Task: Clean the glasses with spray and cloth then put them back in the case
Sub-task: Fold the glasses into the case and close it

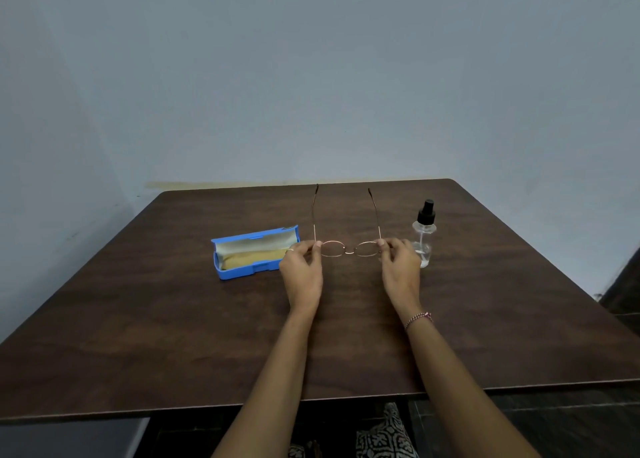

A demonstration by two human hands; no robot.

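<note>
Glasses (348, 248) held above table (173, 319) centre, temples unfolded pointing far; left hand (302, 267) and right hand (398, 265) pinch frame corners. Open blue case (242, 272) left holding cloth (254, 258); spray bottle (424, 236) right.

Metal, plastic, cloth and wood before me.
My glasses (349, 252) are fine shiny metal wire; the case (242, 273), centre left, matt blue plastic with pale fabric lining and a soft tan cloth (252, 258); the spray bottle (424, 241) clear and glossy; the table (173, 319) smooth, dark wood grain.
</note>
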